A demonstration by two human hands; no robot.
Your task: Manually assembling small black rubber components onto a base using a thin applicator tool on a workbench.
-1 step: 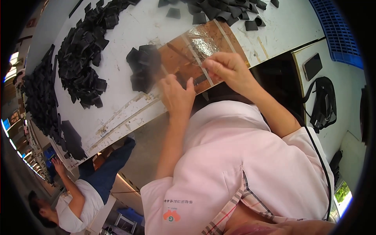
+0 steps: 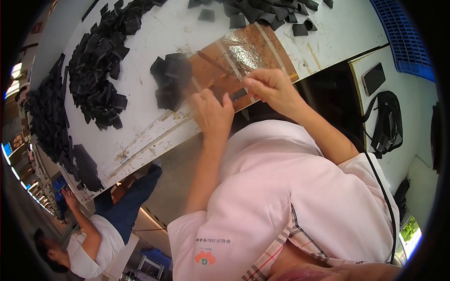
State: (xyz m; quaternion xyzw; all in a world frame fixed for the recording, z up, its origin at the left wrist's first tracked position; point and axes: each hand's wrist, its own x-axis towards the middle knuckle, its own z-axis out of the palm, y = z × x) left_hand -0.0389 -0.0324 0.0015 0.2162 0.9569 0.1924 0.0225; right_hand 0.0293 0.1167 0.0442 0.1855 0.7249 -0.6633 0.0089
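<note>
My left hand [image 2: 213, 111] is at the near edge of a brown, tape-crossed board [image 2: 274, 56]. Its thumb and fingers close over a small dark piece [image 2: 239, 94], which looks like black fabric or foam and is partly hidden by the hand. My right hand [image 2: 273, 91] hovers just right of it, thumb and forefinger pinched together close to the piece's right end. What is in that pinch is too small to make out. A cluster of black pieces [image 2: 169, 77] lies left of my left hand, slightly blurred on its right side.
Large heaps of black pieces [image 2: 96, 70] cover the left of the white table [image 2: 145, 61]; rolled black pieces [image 2: 267, 14] lie at the far side. At right are a blue crate [image 2: 408, 40], a phone [image 2: 373, 79] and a black bag [image 2: 388, 122]. Another person [image 2: 96, 239] sits lower left.
My right hand has come down a little toward the near edge of the board, still pinched. My left hand stays nearly in place.
</note>
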